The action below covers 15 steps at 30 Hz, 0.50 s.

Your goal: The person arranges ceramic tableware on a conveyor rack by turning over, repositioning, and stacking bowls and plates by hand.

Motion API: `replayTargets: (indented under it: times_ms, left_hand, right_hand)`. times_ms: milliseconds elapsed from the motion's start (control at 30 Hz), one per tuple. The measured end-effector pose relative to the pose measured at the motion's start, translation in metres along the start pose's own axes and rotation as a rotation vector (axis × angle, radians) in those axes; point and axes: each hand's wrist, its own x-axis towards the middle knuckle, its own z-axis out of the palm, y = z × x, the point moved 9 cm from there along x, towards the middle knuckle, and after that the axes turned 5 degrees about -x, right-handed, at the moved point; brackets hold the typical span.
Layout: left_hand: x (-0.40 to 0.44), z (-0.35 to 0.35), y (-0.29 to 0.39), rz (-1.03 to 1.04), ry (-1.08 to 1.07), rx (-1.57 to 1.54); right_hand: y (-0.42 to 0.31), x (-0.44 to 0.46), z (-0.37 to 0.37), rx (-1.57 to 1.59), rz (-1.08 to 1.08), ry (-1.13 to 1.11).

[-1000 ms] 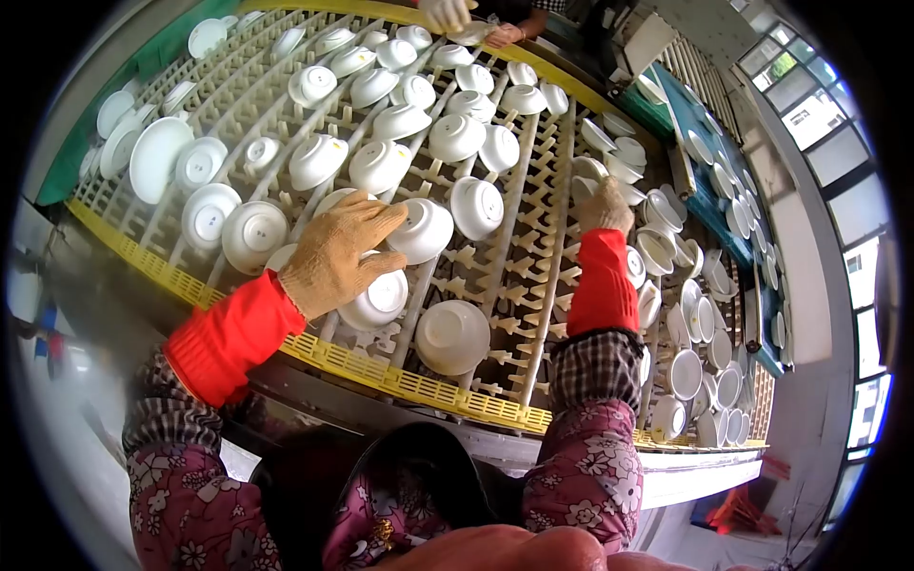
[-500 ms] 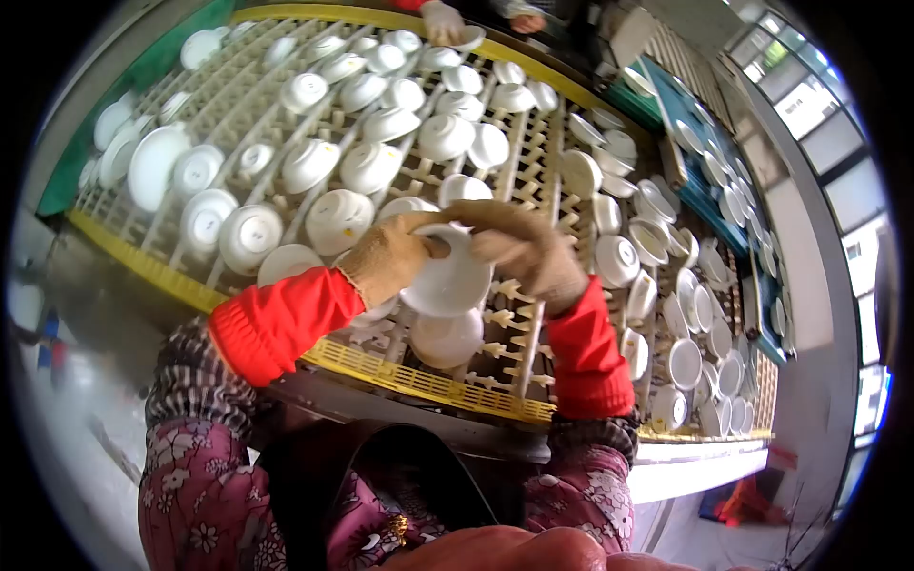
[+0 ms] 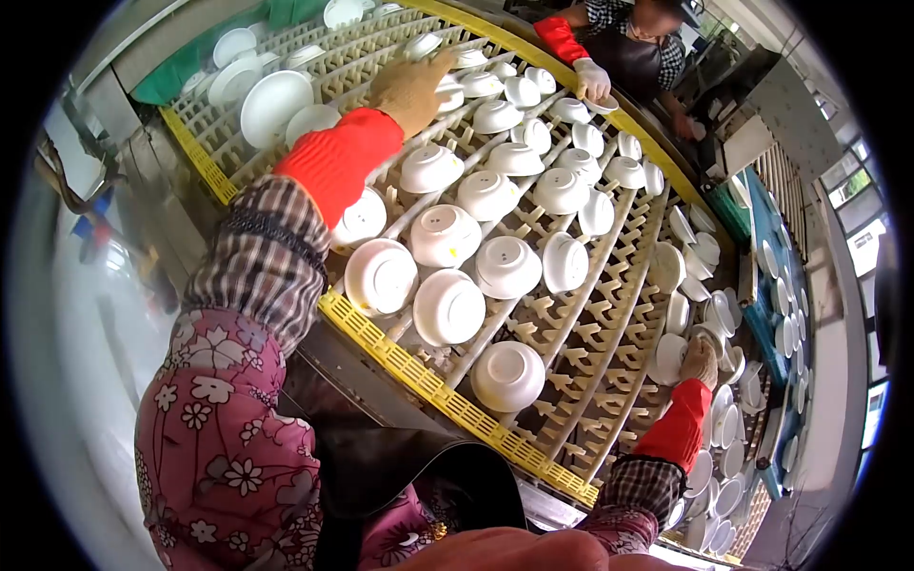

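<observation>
At the upper right of the frame, a co-worker (image 3: 628, 59) in a checked top and dark apron is leaning forward. Right of that person, a grey panel (image 3: 788, 105) is standing tilted. Down the right edge, bright windows (image 3: 868, 246) are running beside a pale wall (image 3: 838, 285). At the upper left, green sheeting (image 3: 288, 11) is hanging, and a curved metal piece (image 3: 57, 179) is jutting out.

Two tan-gloved hands (image 3: 411, 95), one co-worker (image 3: 630, 59), dozens of white bowls (image 3: 507, 376)
</observation>
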Motion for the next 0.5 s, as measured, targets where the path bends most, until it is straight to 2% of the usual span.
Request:
replayTargets:
  times_ms: [67,133,167,200,267,300,333,367,400,433,467,500]
  left_hand:
    - [-0.019,0.040,-0.029,-0.011,-0.086,0.008]
    - [-0.029,0.078,-0.071,0.013,-0.189,-0.027]
    - [-0.029,0.089,-0.081,0.057,-0.255,-0.069]
    - [-0.031,0.109,-0.093,0.042,-0.368,0.012]
    - [-0.049,0.102,-0.070,0.151,-0.383,0.248]
    - [-0.055,0.119,-0.083,0.360,-0.190,0.193]
    - [-0.065,0.115,-0.073,0.349,-0.299,0.309]
    - [-0.072,0.111,-0.070,0.356,-0.331,0.313]
    - [-0.085,0.098,-0.060,0.475,-0.275,0.156]
    - [-0.099,0.077,-0.051,0.430,-0.239,-0.002]
    - [-0.112,0.056,-0.031,0.335,-0.329,-0.095]
    - [-0.124,0.062,-0.042,0.309,-0.312,-0.122]
  right_hand:
    - [0.003,0.009,0.021,-0.244,-0.195,-0.010]
    - [0.005,0.021,0.042,-0.413,-0.271,0.046]
    - [-0.005,0.013,0.047,-0.676,-0.245,-0.065]
    - [-0.013,0.004,0.054,-0.934,-0.252,-0.185]
    - [-0.013,-0.016,0.067,-1.089,-0.415,-0.075]
    - [-0.028,-0.022,0.044,-0.973,-0.304,-0.262]
    - [-0.035,-0.029,0.018,-0.750,-0.178,-0.186]
    - [-0.031,-0.049,-0.014,-0.269,-0.014,0.001]
    - [-0.030,-0.068,-0.036,0.049,0.051,0.153]
    - [-0.031,-0.081,-0.045,0.209,0.080,0.225]
    - [-0.032,-0.093,-0.050,0.254,0.014,0.301]
    - [-0.037,-0.106,-0.055,0.221,-0.021,0.327]
